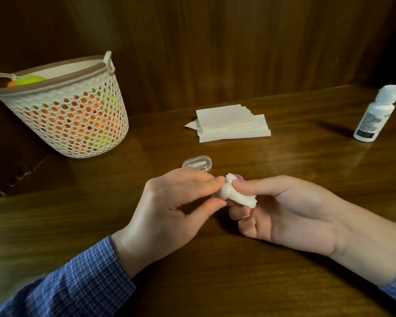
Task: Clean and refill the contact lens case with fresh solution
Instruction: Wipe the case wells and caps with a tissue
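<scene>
Above the middle of the wooden table, my left hand (176, 209) pinches a small white contact lens case (224, 192) between thumb and fingers. My right hand (281, 211) presses a crumpled white tissue (242, 199) against that case; a pink part (239, 177) peeks out just behind the tissue. A clear oval plastic lid or box (198, 163) lies on the table just beyond my left hand. The white solution bottle (374, 115) stands at the far right with its flip cap open.
A stack of folded white tissues (231, 123) lies at the back centre. A perforated white basket (64, 110) holding orange and green things stands at the back left. A dark wooden panel wall rises behind the table (215, 271).
</scene>
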`<state>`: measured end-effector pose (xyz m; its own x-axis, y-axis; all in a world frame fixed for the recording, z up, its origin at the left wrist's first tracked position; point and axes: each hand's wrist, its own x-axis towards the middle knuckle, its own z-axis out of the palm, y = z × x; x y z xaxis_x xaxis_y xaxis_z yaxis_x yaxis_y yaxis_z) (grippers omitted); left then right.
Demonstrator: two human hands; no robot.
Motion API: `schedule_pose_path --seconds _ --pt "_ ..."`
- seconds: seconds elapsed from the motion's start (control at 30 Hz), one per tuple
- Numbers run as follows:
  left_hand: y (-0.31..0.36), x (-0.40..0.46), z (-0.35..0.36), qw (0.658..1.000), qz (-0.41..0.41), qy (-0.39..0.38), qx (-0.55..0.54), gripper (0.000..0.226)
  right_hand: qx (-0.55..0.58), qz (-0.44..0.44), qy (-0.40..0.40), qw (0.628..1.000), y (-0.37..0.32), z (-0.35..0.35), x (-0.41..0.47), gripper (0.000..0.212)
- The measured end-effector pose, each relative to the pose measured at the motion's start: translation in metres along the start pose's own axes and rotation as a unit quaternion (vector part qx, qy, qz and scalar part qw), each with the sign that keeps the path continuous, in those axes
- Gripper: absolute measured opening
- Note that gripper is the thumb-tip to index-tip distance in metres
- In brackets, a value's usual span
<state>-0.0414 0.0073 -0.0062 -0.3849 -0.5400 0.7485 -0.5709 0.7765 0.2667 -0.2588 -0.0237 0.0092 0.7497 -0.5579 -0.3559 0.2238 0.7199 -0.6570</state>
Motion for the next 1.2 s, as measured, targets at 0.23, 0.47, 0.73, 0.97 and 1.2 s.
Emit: schedule_pose_path --seconds 0.23,0.47,0.73,0.97,1.2 --pt "0.0 0.001 0.001 0.999 0.031 -0.006 0.032 0.029 -0.025 0.004 -0.008 1.0 -0.002 -0.001 0.001 0.029" --pt "0.002 0.003 -0.003 0.812 -0.43 -0.005 -0.395 0.044 -0.107 -0.075 0.056 0.99 -0.015 -0.002 -0.004 0.021" --pt "-0.002 0.006 -0.003 0.529 -0.497 -0.12 -0.677 0.02 -0.499 -0.407 0.17 0.746 -0.01 -0.004 -0.01 0.011" --pt "-0.005 0.004 -0.002 0.472 -0.512 -0.146 -0.702 0.033 -0.721 -0.489 0.108 0.478 -0.002 -0.014 -0.005 0.025" --pt "-0.001 0.008 -0.004 0.495 -0.518 -0.177 -0.675 0.035 -0.757 -0.488 0.086 0.426 -0.003 -0.015 -0.002 0.019"
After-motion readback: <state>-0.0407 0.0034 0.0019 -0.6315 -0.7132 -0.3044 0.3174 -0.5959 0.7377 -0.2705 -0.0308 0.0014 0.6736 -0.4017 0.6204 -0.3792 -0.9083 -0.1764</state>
